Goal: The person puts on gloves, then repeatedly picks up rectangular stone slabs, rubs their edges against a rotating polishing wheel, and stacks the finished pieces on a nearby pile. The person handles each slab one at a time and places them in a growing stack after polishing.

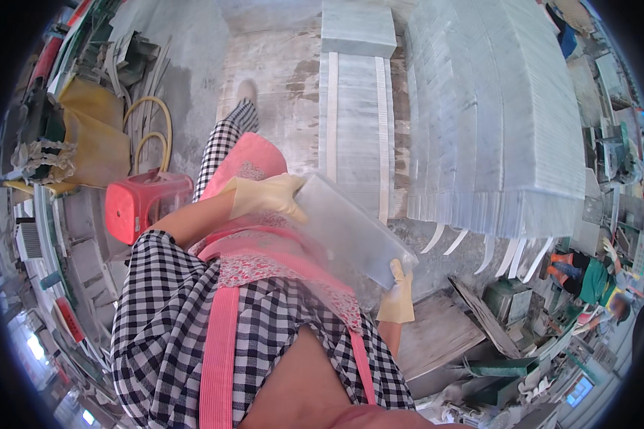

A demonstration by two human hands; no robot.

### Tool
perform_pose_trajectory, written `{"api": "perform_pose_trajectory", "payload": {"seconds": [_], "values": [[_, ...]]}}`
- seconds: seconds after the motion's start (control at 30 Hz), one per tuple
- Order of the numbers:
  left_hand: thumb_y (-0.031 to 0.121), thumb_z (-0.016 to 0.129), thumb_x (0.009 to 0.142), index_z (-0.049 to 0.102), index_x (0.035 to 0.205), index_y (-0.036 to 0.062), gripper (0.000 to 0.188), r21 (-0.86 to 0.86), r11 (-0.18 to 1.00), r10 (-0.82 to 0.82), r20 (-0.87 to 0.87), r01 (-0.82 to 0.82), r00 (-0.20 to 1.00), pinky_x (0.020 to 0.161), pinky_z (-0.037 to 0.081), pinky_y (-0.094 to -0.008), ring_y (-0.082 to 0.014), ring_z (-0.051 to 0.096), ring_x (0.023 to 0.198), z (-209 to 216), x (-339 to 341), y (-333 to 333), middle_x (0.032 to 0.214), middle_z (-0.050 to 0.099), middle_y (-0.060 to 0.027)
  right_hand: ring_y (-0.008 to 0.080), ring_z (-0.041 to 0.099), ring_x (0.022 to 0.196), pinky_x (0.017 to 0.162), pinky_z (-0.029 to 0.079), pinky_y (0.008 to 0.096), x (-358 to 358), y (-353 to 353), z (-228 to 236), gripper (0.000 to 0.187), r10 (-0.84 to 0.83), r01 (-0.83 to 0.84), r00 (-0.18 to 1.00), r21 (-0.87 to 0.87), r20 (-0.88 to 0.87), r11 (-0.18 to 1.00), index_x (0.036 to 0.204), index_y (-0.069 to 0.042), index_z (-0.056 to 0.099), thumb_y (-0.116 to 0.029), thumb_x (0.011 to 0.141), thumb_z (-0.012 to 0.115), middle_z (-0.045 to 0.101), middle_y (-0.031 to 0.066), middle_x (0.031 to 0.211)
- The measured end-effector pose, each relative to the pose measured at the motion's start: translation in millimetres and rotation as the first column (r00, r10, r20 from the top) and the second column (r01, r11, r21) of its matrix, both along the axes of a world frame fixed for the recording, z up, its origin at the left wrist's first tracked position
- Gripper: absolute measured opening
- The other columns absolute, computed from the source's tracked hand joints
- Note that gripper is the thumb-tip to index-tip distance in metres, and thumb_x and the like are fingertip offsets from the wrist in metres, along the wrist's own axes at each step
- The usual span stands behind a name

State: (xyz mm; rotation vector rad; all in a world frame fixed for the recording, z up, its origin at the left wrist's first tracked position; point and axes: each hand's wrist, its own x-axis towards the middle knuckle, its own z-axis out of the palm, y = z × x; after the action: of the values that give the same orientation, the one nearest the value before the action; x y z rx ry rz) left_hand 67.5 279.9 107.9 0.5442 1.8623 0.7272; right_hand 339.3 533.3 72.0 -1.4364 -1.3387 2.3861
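Observation:
A smooth pale-grey stone slab [354, 232] is held slantwise in front of my body, over the pink apron. My left hand [273, 196], in a cream rubber glove, grips its upper left end. At the lower right end my right hand [399, 280], gloved the same way, is closed on the edge with the thumb on top. Just beyond lies a low row of grey slabs [356, 129], with two white straps [381, 136] running lengthwise over it. A block of slabs [358, 27] sits on the row's far end.
A tall stack of grey slabs [479, 107] stands to the right, strap ends hanging from its near side. On the left are a red plastic stool [125, 213] and a yellow hose [166, 118]. Wooden boards [440, 336] lie at lower right; another person [612, 304] is farther right.

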Motion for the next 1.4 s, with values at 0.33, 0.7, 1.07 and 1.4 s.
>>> {"api": "perform_pose_trajectory", "payload": {"seconds": [0.33,0.7,1.07,1.4], "values": [[0.035,0.084,0.067,0.058,0.127,-0.0055,0.077,-0.052,0.958,-0.259,0.269,0.283,0.928,0.091,0.051,-0.0415,-0.0333,0.065,0.110,-77,-210,58,0.115,0.068,-0.0242,0.0249,0.061,0.117,0.101,0.050,0.0364,-160,22,-16,0.054,-0.093,0.053,0.964,0.163,0.248,0.985,0.141,0.001,0.048,-0.009,0.091,0.066,0.061,0.0145,0.131],[0.026,0.083,0.072,0.061,0.121,-0.0034,0.061,-0.091,0.952,0.268,-0.209,-0.292,0.940,0.083,0.055,-0.0384,-0.0311,0.069,0.094,-311,-406,64,0.105,0.070,-0.0209,0.0229,0.066,0.107,0.093,0.051,0.0342,-496,176,-233,0.066,0.605,-0.639,0.768,0.315,0.211,0.701,0.125,0.002,0.062,-0.024,0.072,0.091,0.071,0.0111,0.115],[0.017,0.078,0.081,0.062,0.118,0.0086,0.040,0.118,0.810,0.460,-0.736,-0.574,0.497,0.088,0.052,-0.0398,-0.0338,0.065,0.104,-389,-462,131,0.114,0.069,-0.0123,0.0245,0.068,0.110,0.092,0.054,0.0394,-678,240,-360,0.071,0.560,-0.675,0.732,0.521,0.388,0.522,0.131,-0.005,0.059,-0.022,0.070,0.091,0.073,0.0111,0.115],[0.032,0.056,0.099,0.058,0.132,0.0126,0.038,-0.118,0.976,0.109,-0.466,-0.184,0.878,0.104,0.043,-0.0331,-0.0271,0.053,0.130,-388,-488,88,0.139,0.060,-0.0032,0.0239,0.056,0.128,0.105,0.044,0.0341,-666,238,-352,0.056,0.430,-0.384,0.902,0.406,-0.025,0.829,0.141,0.005,0.047,-0.020,0.095,0.067,0.056,0.0200,0.140]]}}
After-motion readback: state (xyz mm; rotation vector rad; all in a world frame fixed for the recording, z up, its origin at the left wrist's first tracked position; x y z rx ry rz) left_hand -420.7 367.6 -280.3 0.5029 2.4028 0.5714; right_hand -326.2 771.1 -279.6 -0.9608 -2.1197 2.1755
